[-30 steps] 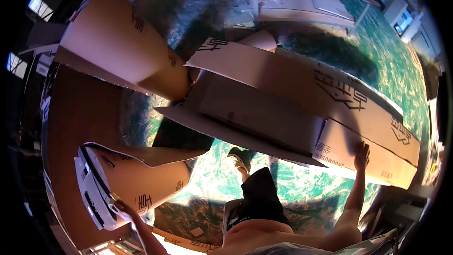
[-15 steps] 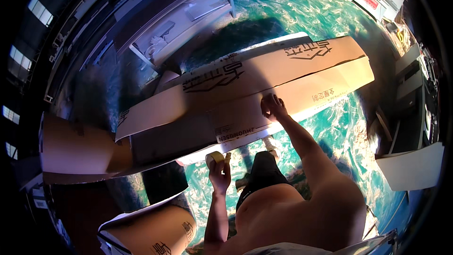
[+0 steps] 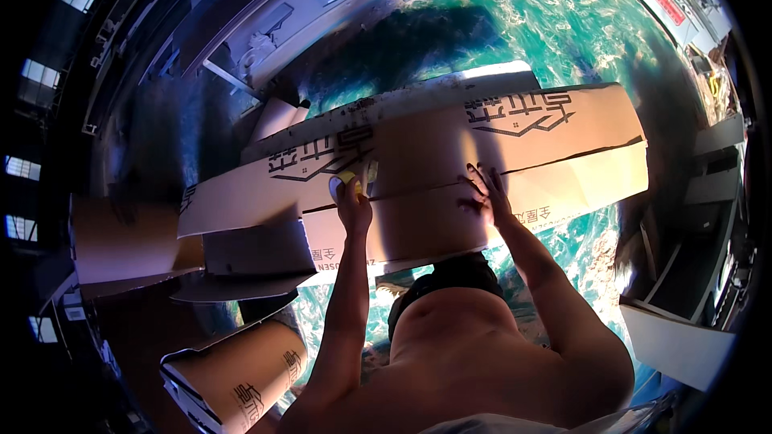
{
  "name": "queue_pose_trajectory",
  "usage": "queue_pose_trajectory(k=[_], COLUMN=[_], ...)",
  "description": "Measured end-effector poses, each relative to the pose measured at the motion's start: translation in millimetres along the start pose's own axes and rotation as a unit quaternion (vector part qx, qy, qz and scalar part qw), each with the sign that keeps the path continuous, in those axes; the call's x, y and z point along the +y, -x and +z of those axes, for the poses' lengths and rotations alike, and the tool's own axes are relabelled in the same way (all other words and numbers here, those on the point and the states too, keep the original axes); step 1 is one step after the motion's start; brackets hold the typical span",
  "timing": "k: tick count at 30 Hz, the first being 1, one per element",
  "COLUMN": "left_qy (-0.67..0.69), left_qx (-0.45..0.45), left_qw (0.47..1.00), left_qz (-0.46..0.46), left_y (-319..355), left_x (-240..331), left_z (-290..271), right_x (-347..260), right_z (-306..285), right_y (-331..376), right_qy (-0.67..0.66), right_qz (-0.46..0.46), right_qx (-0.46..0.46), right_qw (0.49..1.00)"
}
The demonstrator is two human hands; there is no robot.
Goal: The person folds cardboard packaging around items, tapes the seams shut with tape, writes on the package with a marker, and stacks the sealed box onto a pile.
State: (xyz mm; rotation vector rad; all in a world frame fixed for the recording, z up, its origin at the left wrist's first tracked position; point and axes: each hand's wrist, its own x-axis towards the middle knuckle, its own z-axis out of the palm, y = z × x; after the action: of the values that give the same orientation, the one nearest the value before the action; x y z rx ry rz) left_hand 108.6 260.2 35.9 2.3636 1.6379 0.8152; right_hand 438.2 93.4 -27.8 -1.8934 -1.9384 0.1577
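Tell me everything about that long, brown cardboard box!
The long, brown cardboard box lies slightly slanted, with black printing on top. Two panels meet at a dark lengthwise seam; toward the left, it's open and shadowed. The spread right hand seems to touch it near the seam. The left hand, gripping a round yellow tape roll, is over it, perhaps touching.

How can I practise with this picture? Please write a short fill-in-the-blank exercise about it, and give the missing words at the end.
1. The left hand holds a roll of sticky ____.
2. The right hand is over the long cardboard box, with its fingers ____ (spread / clenched).
3. A curved cardboard piece with dark print is near the picture's lower ____ corner.
4. The marbled floor is white and ____ (green / red).

Missing words: tape; spread; left; green.
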Motion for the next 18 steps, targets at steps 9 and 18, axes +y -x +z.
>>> queue_pose_trajectory(k=[9, 18], left_qy=[0.293, 0.266], left_qx=[-0.248, -0.243], left_qw=[0.908, 0.932], left_qz=[-0.168, 0.043], left_y=[102, 90], left_x=[75, 82], left_z=[43, 57], right_x=[-20, -59], right_z=[-35, -2], right_y=[-28, -109], right_qy=[0.015, -0.170], right_qz=[-0.010, -0.089], right_qx=[0.012, -0.164], right_qw=[1.000, 0.968])
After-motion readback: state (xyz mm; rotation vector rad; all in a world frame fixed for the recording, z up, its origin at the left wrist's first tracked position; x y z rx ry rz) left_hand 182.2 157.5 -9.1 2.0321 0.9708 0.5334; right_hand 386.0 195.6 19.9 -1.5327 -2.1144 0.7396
